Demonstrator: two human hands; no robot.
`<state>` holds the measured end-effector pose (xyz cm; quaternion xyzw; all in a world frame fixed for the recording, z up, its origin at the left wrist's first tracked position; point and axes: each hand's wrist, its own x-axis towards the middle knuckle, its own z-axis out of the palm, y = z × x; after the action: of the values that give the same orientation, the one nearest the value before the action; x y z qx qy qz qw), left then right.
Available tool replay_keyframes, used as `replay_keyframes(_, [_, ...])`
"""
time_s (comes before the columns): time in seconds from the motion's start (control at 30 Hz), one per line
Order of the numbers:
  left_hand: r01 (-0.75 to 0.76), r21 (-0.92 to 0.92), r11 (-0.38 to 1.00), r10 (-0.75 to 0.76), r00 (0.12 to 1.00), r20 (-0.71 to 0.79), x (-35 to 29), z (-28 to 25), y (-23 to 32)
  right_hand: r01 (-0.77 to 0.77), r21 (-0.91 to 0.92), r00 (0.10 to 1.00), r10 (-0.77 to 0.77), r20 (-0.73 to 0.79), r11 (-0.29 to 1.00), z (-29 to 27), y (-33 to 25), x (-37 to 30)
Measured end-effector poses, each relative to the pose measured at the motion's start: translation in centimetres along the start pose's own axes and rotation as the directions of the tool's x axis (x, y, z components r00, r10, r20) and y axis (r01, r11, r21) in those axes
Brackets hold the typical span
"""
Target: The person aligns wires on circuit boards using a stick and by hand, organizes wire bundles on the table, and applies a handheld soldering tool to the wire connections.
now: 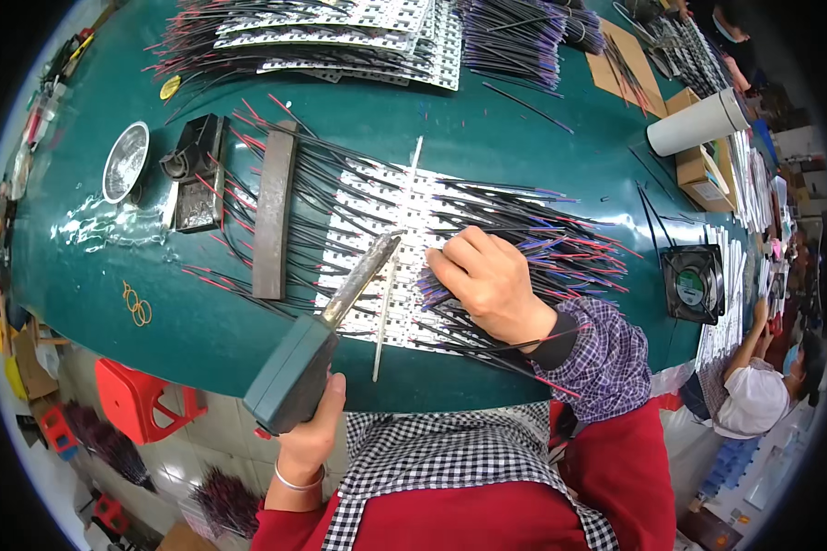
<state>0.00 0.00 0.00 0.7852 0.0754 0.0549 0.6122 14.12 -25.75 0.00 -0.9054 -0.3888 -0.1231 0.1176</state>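
My left hand [314, 430] is wrapped round the handle of a dark green soldering gun [289, 375]. Its long, stained metal barrel slants up and right, with the tip over a white circuit board panel [335, 248]. Just right of that tip, my right hand [489, 283] is closed in a pinch on thin wires [432, 292] at the panel; the exact ends are hidden by the fingers. Rows of black wires with red or blue ends stick out from both sides of the panel. A thin pale strip [385, 326] lies along its middle. A heavy metal bar [274, 211] rests across the left wires.
Panels with wires [349, 37] are stacked at the back, beside purple wire bundles [515, 41]. A metal bowl [126, 163], a black stand [198, 179] and rubber bands [138, 305] lie left. Right are a small fan [694, 283] and a grey cylinder [698, 124]. Another person [758, 399] sits far right.
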Motion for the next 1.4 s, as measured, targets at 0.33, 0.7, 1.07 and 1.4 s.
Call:
replay_keyframes(0.33, [0.06, -0.201, 0.978, -0.094, 0.982, -0.166, 0.9, -0.5, 2.0, -0.123, -0.031, 0.921, 0.102, -0.376, 0.992, -14.0, 2.7, 0.7])
replay_keyframes(0.7, [-0.01, -0.364, 0.931, -0.119, 0.937, -0.33, 0.1, -0.9, 3.3, -0.146, -0.358, 0.988, 0.117, -0.1, 0.922, -9.3, -6.6, 6.7])
replay_keyframes(1.07, [0.101, -0.373, 0.922, -0.212, 0.94, -0.269, -1.1, -0.5, 2.4, -0.106, 0.072, 0.967, 0.12, -0.223, 0.992, 0.3, -2.8, -0.6])
replay_keyframes(1.4, [0.163, -0.18, 0.97, -0.18, 0.98, -0.082, -1.0, 0.2, 0.9, -0.075, 0.096, 0.976, 0.093, -0.198, 0.993, 0.5, -2.1, -0.6])
